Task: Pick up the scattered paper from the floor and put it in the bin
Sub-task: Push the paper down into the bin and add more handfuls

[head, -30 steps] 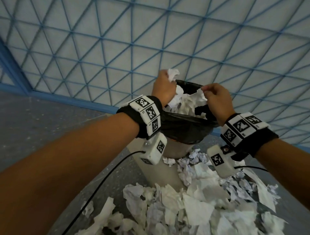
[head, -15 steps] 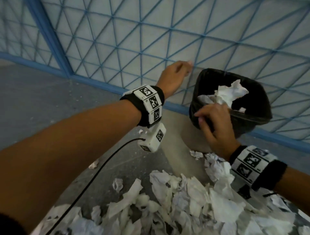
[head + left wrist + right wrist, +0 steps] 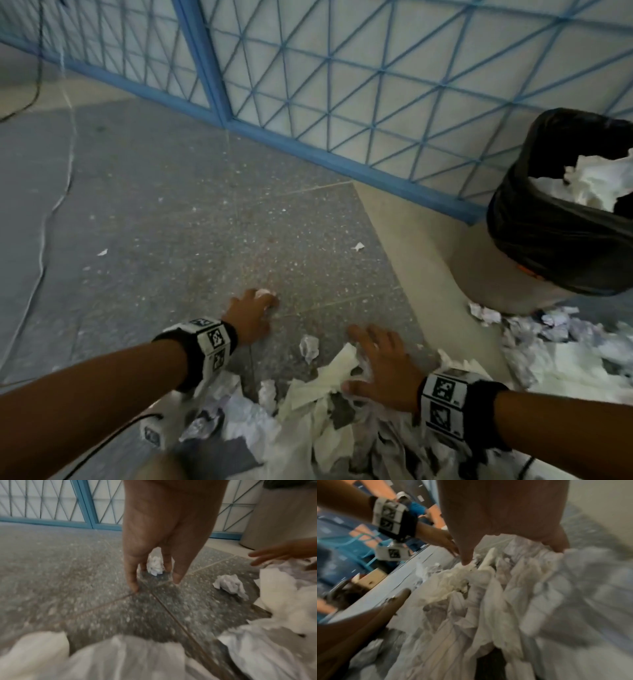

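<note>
A small crumpled paper ball [image 3: 265, 294] [image 3: 155, 565] lies on the grey speckled floor. My left hand [image 3: 263, 302] [image 3: 154, 577] reaches down over it, fingertips on the floor on either side of the ball, fingers fairly straight. Over a large pile of crumpled white paper [image 3: 325, 411] [image 3: 488, 595] my right hand [image 3: 370, 349] [image 3: 513, 546] is spread, its fingers pressing into the top sheets. The bin [image 3: 548, 246], lined with a black bag, stands at the right with paper [image 3: 596, 185] inside.
Another paper ball [image 3: 309, 346] [image 3: 229, 585] lies between my hands. More paper [image 3: 565, 349] is heaped at the bin's foot. Small scraps [image 3: 359, 246] dot the floor. A blue lattice fence [image 3: 342, 102] runs behind, and a thin cable [image 3: 51, 205] trails at the left.
Both hands have dropped from the bin's rim to the floor. The left now reaches a small ball, the right lies on the pile. The view has swung left and down.
</note>
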Tool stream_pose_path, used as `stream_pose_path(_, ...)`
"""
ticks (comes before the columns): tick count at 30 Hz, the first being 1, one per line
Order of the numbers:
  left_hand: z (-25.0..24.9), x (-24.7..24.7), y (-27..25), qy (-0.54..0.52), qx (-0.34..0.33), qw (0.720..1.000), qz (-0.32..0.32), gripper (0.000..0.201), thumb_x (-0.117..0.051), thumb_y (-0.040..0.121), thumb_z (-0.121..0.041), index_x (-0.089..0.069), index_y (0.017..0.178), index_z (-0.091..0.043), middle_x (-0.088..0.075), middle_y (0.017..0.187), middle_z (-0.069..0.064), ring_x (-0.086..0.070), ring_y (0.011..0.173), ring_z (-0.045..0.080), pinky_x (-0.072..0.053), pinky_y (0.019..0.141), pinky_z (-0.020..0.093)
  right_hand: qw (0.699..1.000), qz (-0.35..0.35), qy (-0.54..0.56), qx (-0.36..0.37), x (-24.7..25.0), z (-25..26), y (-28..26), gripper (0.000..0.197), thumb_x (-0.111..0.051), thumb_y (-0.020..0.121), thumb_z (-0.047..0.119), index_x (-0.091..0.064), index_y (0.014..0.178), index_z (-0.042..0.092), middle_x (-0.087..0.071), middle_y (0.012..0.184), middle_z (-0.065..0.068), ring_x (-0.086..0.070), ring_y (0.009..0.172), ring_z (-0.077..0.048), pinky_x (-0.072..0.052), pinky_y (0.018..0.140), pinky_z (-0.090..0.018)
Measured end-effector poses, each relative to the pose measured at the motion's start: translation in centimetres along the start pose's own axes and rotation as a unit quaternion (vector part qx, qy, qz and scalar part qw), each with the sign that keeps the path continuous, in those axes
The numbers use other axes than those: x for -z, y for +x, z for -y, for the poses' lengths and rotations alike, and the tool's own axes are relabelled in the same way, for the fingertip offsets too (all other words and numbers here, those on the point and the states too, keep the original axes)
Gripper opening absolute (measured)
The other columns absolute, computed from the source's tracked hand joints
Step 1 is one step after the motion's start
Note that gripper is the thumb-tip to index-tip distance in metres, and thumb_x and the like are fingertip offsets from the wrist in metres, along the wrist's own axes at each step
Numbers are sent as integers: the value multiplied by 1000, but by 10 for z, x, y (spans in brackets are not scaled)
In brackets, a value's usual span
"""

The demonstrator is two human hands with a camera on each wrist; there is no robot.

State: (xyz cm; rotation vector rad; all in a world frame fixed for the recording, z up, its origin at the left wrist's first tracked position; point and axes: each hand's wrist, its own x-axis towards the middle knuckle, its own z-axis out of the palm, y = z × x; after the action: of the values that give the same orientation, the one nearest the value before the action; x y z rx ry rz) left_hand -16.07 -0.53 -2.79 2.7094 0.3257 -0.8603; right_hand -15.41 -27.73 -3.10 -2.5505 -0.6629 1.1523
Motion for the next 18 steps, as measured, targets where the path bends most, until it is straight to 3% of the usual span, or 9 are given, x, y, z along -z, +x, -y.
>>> stream_pose_path(1, 1, -5, 0, -14, -20, 999, -22, 46, -57, 86, -15, -48, 131, -15, -44, 136, 13, -40, 132, 31, -31, 107, 30, 1000, 10, -14, 23, -1, 10, 0, 132, -16, 24, 100, 9, 142, 46, 5, 158, 2, 4, 144, -36, -16, 114, -59)
stream_pose_path(3, 0, -7, -3, -68, -53, 994, -68, 27, -53, 86, -8, -61, 112, -9, -57, 112, 11, -52, 118, 31, -38, 94, 26, 996, 29, -55, 58, 0, 31, 2, 112, -44, 51, 91, 12, 139, 51, 11, 158, 3, 11, 144, -37, -11, 115, -60)
stream_pose_path(5, -5, -2, -11, -141, -72, 984, -83, 22, -51, 87, -5, -64, 105, -9, -58, 111, 12, -55, 110, 28, -39, 90, 26, 992, 39, -86, 82, 0, 45, 8, 100, -55, 69, 72, 17, 137, 54, 17, 158, 3, 16, 143, -39, -7, 114, -62)
stream_pose_path(7, -10, 3, -23, -179, -76, 978, -70, 24, -54, 87, -11, -62, 109, -13, -52, 119, 12, -52, 112, 25, -37, 91, 23, 985, 56, -119, 110, 0, 53, 14, 100, -56, 72, 68, 21, 134, 55, 22, 157, 1, 19, 142, -42, -7, 112, -65)
stream_pose_path(9, -10, 2, -39, -188, -88, 978, -29, 37, -60, 78, -38, -59, 111, -21, -45, 126, 8, -47, 117, 21, -37, 100, 23, 973, 81, -163, 140, 0, 57, 18, 100, -56, 73, 68, 20, 136, 53, 25, 156, 0, 20, 140, -44, -8, 111, -67)
stream_pose_path(12, -6, -9, -69, -117, -124, 984, 51, 109, -51, 40, -89, -40, 129, -28, -26, 141, -1, -29, 129, 15, -33, 113, 35, 961, 111, -202, 154, -1, 55, 16, 97, -57, 72, 67, 10, 140, 50, 24, 156, 2, 19, 141, -43, -6, 111, -68)
stream_pose_path(14, -3, -26, -86, -31, -140, 986, 81, 125, -40, 35, -90, -22, 142, -28, -7, 154, -3, -14, 141, 20, -27, 117, 40, 953, 120, -228, 157, -4, 49, 11, 93, -59, 76, 62, 3, 143, 45, 22, 157, 1, 15, 141, -44, -9, 111, -67)
stream_pose_path(16, -4, -46, -96, 71, -169, 978, 99, 127, -41, 39, -89, -12, 146, -26, 5, 158, 0, -5, 146, 24, -20, 119, 41, 943, 104, -265, 171, -6, 41, 8, 79, -57, 85, 46, -6, 145, 38, 17, 158, -4, 7, 142, -45, -14, 111, -64)
stream_pose_path(18, -7, -62, -94, 136, -206, 965, 89, 101, -56, 64, -77, -11, 140, -27, 1, 159, 6, -9, 145, 27, -24, 116, 42, 937, 74, -282, 191, -5, 36, 5, 61, -50, 92, 25, -19, 145, 29, 9, 159, -9, -3, 142, -44, -21, 110, -59)
